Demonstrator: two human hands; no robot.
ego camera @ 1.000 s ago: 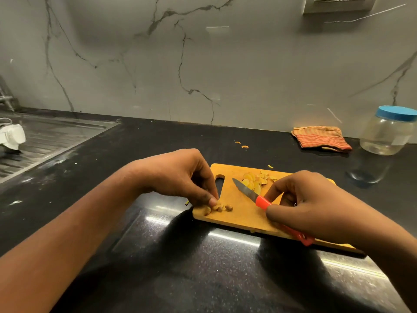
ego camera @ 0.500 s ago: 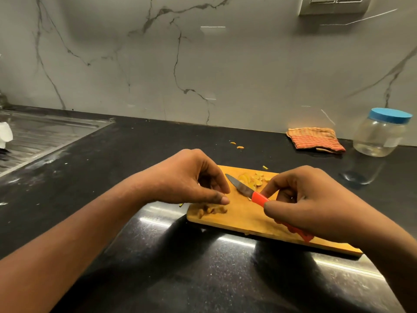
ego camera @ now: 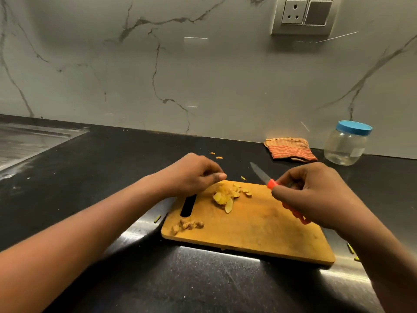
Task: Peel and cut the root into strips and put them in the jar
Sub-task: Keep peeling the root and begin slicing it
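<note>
Above the board point(ego camera: 259, 227), right hand point(ego camera: 316, 195) (knuckles up) around knife point(ego camera: 262, 175)

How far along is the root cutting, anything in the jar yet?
Sliced: a pile of yellow slices lies on the cutting board, peel scraps near its corner. In hand: the right hand grips the knife; the left hand hovers by the slices. Left: strips, and the jar looks empty, lid on.

The right hand point(ego camera: 316, 195) hides most of the knife point(ego camera: 260, 172) handle.
</note>
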